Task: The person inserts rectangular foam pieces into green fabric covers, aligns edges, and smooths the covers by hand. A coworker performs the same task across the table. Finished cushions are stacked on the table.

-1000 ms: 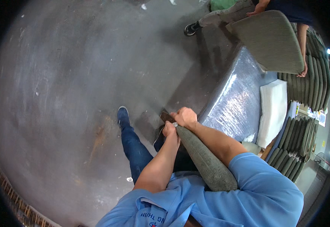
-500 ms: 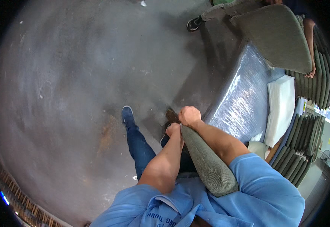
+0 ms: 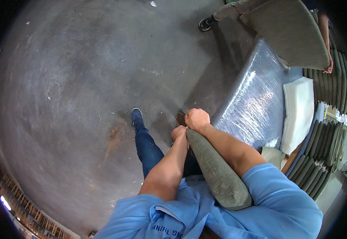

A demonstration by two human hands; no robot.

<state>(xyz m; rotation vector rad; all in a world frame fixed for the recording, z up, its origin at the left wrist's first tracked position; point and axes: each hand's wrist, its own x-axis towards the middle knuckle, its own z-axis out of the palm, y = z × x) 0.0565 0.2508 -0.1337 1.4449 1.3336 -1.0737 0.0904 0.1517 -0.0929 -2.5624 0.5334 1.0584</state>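
A grey-green fabric cushion (image 3: 217, 171) stands on edge between my forearms, its near end against my chest. My left hand (image 3: 178, 133) grips its far end from the left. My right hand (image 3: 196, 118) is closed over the same end from the right and above. Both hands touch each other at the cushion's tip. A small dark brown object (image 3: 180, 118) shows just beyond my hands; I cannot tell what it is.
A table wrapped in clear plastic film (image 3: 253, 99) stands to the right. White foam sheets (image 3: 299, 111) and stacks of grey-green cushions (image 3: 328, 143) lie beyond it. Another person's leg and shoe (image 3: 207, 23) and a large cushion (image 3: 291, 34) they hold are at top right. Grey concrete floor (image 3: 82, 79) spreads left.
My hands and the cushion have stayed together in the same grip. The view has shifted slightly, and the other person's cushion has moved a little higher in the picture.
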